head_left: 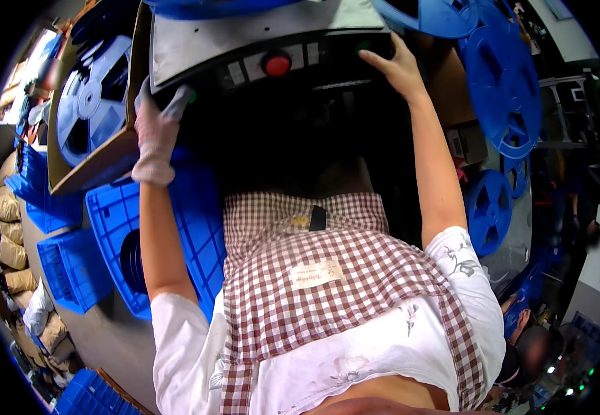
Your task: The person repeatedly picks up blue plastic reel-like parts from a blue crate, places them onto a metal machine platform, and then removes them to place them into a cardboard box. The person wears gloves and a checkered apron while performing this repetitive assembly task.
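Note:
A machine with a light grey top [206, 41] stands in front of me, a black control strip along its front edge. On that strip a round red button [276, 65] sits between pale labels. My left hand [155, 135], in a light knitted glove, is at the strip's left end, thumb and fingers apart, beside a small green button [191, 96]. Bare, my right hand [403, 69] reaches the right end, its thumb near another dark green button [363, 48] and its fingers at the machine's corner. I see nothing held in either hand.
On the left, a cardboard box [99, 167] holds blue reels [91, 97]; blue plastic crates [71, 270] stand below it. Large blue reels [504, 90] are at the right. Brown sacks [11, 221] line the far left. Another person [532, 346] is at the lower right.

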`<state>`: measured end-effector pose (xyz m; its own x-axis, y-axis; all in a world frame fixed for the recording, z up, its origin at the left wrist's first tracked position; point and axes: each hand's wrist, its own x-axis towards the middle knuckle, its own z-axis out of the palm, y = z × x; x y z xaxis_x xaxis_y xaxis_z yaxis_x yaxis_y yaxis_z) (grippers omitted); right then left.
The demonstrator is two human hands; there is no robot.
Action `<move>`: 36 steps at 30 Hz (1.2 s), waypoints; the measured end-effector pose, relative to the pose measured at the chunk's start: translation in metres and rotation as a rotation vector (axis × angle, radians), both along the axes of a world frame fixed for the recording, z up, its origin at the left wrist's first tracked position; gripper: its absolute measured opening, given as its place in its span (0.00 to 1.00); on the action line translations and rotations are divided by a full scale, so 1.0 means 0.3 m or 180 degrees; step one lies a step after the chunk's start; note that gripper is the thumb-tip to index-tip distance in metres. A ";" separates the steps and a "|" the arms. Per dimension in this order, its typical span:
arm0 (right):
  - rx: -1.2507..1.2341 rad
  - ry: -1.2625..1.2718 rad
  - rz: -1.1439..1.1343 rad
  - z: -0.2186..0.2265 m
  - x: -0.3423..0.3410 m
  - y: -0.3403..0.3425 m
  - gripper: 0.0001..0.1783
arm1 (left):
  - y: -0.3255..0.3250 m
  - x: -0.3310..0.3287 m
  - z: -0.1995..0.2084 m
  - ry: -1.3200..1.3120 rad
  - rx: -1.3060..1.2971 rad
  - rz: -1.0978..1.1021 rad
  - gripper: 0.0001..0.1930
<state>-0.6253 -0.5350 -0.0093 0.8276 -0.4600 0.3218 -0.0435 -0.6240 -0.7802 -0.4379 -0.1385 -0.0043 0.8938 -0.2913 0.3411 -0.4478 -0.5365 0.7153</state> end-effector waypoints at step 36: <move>0.1967 0.0400 -0.0148 -0.428 -0.389 0.436 0.22 | 0.123 -0.524 -0.172 0.0989 -0.1894 -0.0213 0.17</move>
